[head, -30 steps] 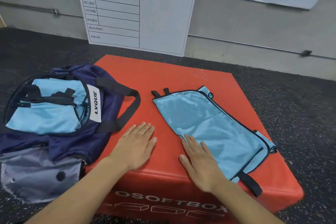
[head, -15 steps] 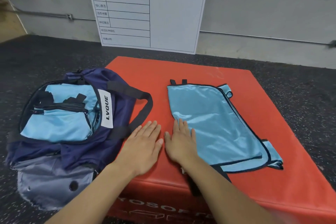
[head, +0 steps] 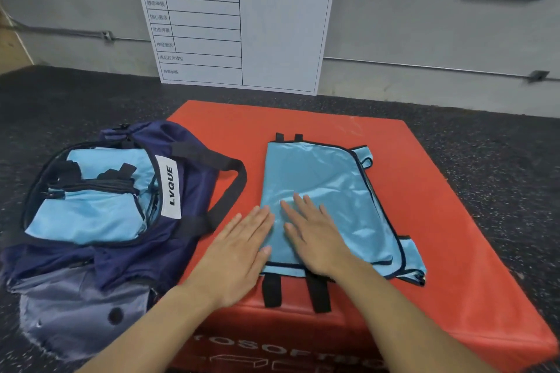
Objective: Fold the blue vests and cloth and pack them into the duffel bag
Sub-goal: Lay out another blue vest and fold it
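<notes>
A light blue vest (head: 330,191) with black trim lies folded flat on the red soft box (head: 439,221), its black straps hanging over the box's near edge. My right hand (head: 315,236) lies flat on the vest's near left part, fingers straight. My left hand (head: 239,251) lies flat beside it, fingertips on the vest's left edge. The navy duffel bag (head: 194,191) marked LVQUE lies open on the left, partly on the box. Folded light blue vests (head: 91,212) fill its opening.
A white training-plan board (head: 242,24) leans against the grey wall behind the box. Dark speckled rubber floor (head: 500,160) surrounds the box. The bag's grey end panel (head: 75,312) hangs down at the lower left.
The vest has been turned and shifted left, square to me. My right hand slid further up onto the cloth, and my left hand moved right until it touches the vest's edge.
</notes>
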Demonstrator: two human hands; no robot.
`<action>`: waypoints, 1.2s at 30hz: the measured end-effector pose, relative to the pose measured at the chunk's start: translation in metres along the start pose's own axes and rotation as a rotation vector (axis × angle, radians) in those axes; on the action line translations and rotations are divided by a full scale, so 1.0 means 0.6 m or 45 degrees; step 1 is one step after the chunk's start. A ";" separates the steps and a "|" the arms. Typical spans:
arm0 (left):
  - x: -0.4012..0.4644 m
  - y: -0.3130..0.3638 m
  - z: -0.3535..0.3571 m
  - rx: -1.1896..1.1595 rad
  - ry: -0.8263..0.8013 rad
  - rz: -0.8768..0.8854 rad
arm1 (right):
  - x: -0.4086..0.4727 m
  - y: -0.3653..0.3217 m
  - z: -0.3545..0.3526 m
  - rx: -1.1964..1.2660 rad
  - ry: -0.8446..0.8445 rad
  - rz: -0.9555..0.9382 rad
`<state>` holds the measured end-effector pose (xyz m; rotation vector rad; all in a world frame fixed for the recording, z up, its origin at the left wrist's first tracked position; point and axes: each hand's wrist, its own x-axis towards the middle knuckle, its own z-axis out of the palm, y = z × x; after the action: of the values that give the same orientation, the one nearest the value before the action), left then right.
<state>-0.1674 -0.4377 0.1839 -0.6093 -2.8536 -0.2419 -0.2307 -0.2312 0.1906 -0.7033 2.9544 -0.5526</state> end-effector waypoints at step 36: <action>-0.103 -0.024 -0.007 -0.041 -0.217 0.113 | -0.320 0.241 -0.098 -0.329 0.026 -0.105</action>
<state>-0.1175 -0.4754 0.1713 -0.7973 -2.9802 -0.2323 -0.1280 -0.0062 0.1885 -0.8484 3.0595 -0.1832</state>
